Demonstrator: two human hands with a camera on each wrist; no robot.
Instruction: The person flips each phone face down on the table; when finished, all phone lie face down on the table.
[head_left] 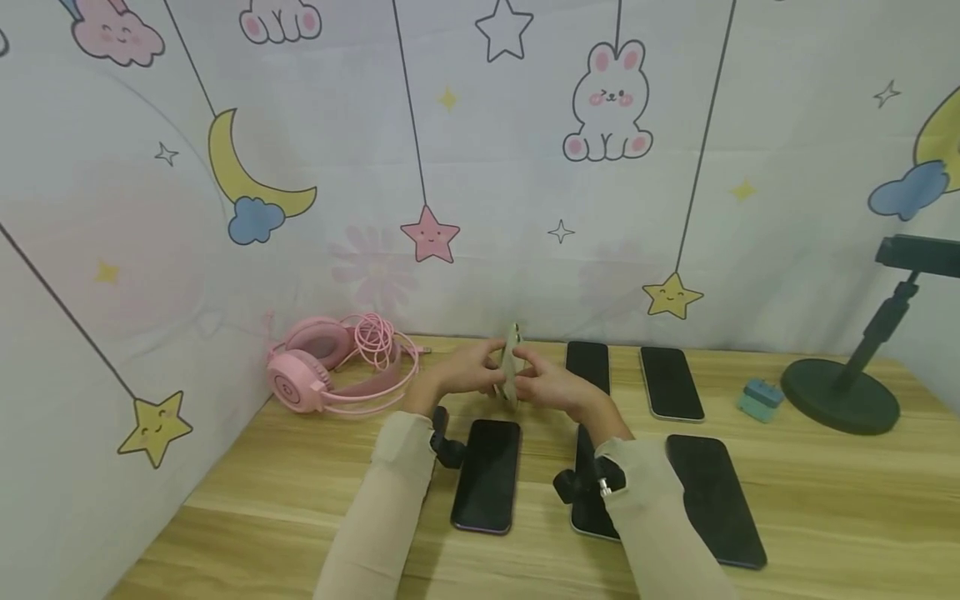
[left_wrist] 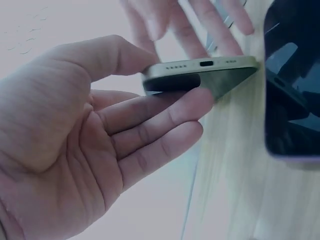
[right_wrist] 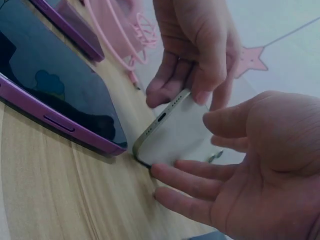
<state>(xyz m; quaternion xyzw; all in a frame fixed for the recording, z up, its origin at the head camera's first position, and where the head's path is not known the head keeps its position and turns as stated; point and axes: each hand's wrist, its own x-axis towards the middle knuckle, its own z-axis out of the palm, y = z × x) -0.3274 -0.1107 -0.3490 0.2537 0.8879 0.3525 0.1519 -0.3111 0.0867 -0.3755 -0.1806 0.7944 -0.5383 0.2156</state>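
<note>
- Left wrist view only: phone's (left_wrist: pixel 240 62) charging port (left_wrist: pixel 206 63), dark screen (left_wrist: pixel 172 84); right wrist view adds pale back (right_wrist: pixel 172 132), lenses (right_wrist: pixel 217 156).
- Head view: phone near edge-on.
- Left hand (head_left: pixel 474 368): thumb and fingers pinching phone.
- Right hand (head_left: pixel 557 388): fingers fairly straight, spread at phone's edge.
- Phone between hands, near counter's (head_left: pixel 300 500) back edge, tilted up; counter contact unclear.

A pale-backed, dark-screened phone (head_left: pixel 510 371) is held on edge toward the rear of the wooden table (head_left: pixel 300 492).
</note>
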